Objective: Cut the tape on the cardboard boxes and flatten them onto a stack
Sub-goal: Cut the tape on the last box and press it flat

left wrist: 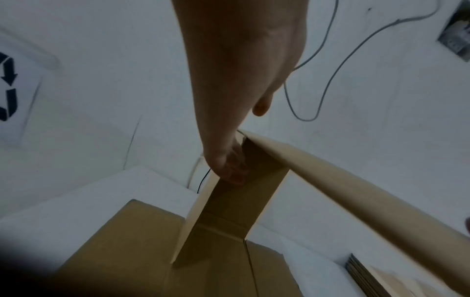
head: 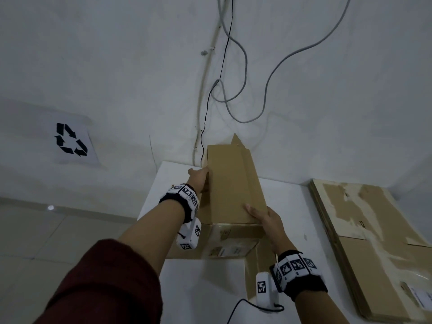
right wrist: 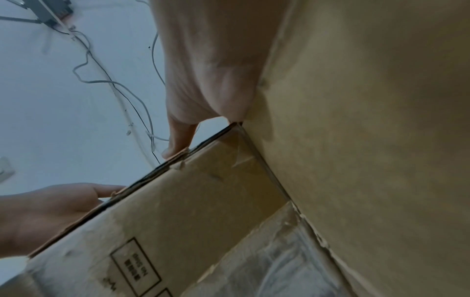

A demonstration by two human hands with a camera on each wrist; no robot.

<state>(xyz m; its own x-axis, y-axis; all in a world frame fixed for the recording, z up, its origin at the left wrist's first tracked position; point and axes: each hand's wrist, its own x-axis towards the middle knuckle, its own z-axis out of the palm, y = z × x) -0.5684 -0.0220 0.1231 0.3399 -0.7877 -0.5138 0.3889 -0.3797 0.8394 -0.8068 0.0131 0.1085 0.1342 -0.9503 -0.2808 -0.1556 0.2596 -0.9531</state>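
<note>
A brown cardboard box point(head: 231, 183) stands half collapsed on the white table point(head: 205, 288), with a label and torn tape on its near face point(right wrist: 190, 211). My left hand point(head: 201, 178) reaches to its far left edge. In the left wrist view its fingers point(left wrist: 234, 170) curl round the edge of an upright panel point(left wrist: 241, 211). My right hand point(head: 268, 220) grips the near right top corner, with one digit point(right wrist: 178, 140) hooked over the top edge and the other fingers hidden behind a panel. My left hand point(right wrist: 50, 211) also shows in the right wrist view.
A stack of flattened cardboard point(head: 374, 242) lies on the table at the right. Loose cables point(head: 243, 66) hang on the white wall behind the box. A recycling sign point(head: 71, 142) is stuck to the wall at the left, above a tiled floor point(head: 46, 230).
</note>
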